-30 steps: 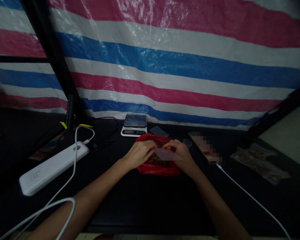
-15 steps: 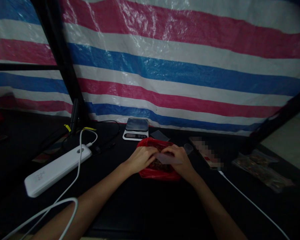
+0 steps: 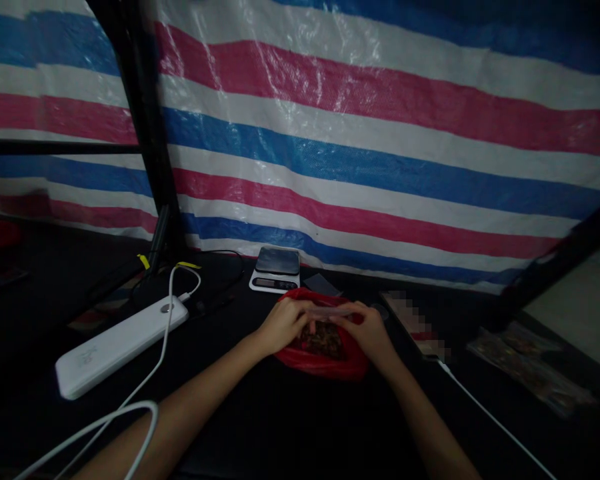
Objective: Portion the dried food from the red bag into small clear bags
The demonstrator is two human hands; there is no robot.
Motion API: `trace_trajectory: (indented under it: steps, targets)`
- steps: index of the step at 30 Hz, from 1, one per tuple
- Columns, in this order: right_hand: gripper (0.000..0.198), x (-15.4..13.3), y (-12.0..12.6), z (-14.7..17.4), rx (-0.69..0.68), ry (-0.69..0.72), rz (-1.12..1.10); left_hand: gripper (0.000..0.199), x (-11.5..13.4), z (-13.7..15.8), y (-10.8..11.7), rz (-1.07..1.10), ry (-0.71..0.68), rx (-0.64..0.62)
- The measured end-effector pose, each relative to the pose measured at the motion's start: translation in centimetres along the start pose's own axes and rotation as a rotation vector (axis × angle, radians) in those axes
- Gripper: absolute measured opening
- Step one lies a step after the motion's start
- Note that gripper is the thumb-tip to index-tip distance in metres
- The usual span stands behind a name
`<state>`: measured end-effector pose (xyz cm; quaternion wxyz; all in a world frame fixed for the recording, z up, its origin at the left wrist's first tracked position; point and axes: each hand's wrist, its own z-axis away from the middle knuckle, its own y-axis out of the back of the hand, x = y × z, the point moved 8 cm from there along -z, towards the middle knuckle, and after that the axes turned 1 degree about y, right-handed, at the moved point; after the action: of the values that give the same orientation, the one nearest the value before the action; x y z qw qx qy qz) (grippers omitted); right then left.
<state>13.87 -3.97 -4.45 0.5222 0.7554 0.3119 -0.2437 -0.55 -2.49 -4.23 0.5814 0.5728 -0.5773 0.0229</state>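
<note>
A thin translucent plastic bag (image 3: 331, 311) is stretched sideways between my two hands. My left hand (image 3: 283, 325) pinches its left end, fingers closed. At the other end my right hand (image 3: 373, 332) grips it between thumb and fingers. Directly below, an open red plastic bag (image 3: 320, 365) lies on the black table, its sides spread around both hands. Inside it are small brownish-gold pieces (image 3: 326, 340), too small and dim to identify.
Behind the red bag stands a white digital scale (image 3: 275, 270), beside a flat grey sheet or pouch (image 3: 323, 285). A cabled phone (image 3: 410, 323) and filled clear bags (image 3: 533, 367) lie right. Left are a white power bank (image 3: 123, 343) and looping white cable (image 3: 163, 333).
The translucent bag hung tilted at my right hand; now it is level and drawn out between both hands. More of the brownish pieces show. The whole view has shifted slightly.
</note>
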Motion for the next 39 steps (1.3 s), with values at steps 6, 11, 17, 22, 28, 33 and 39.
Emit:
trace_trajectory:
  steps: [6, 11, 17, 22, 28, 33, 39]
  targets:
    - [0.018, 0.7, 0.1, -0.4, -0.005, -0.114, -0.279, 0.024, 0.1, -0.3, 0.3, 0.216, -0.047, 0.060]
    - [0.024, 0.5, 0.2, -0.1, 0.047, -0.143, -0.420, 0.028, -0.7, -0.4, -0.7, 0.362, 0.042, 0.027]
    - [0.042, 4.2, 3.3, -2.5, 0.240, -0.186, -0.305, 0.041, -3.1, 0.1, 4.1, 0.330, 0.136, 0.435]
    - [0.032, 6.5, 4.6, -7.6, 0.117, -0.215, -0.112, 0.044, -6.7, 1.8, 9.1, 0.298, 0.244, 0.809]
    - [0.010, 6.9, 1.2, -10.6, -0.159, -0.243, 0.121, 0.043, -8.0, 1.6, 9.2, 0.163, 0.278, 0.762]
    - [0.009, 7.0, -0.5, -10.5, -0.261, -0.255, 0.304, 0.041, -7.0, 0.9, 7.8, 0.057, 0.233, 0.640]
    - [0.008, 6.4, -0.4, -10.1, -0.273, -0.249, 0.442, 0.039, -7.0, 0.7, 7.7, 0.010, 0.244, 0.602]
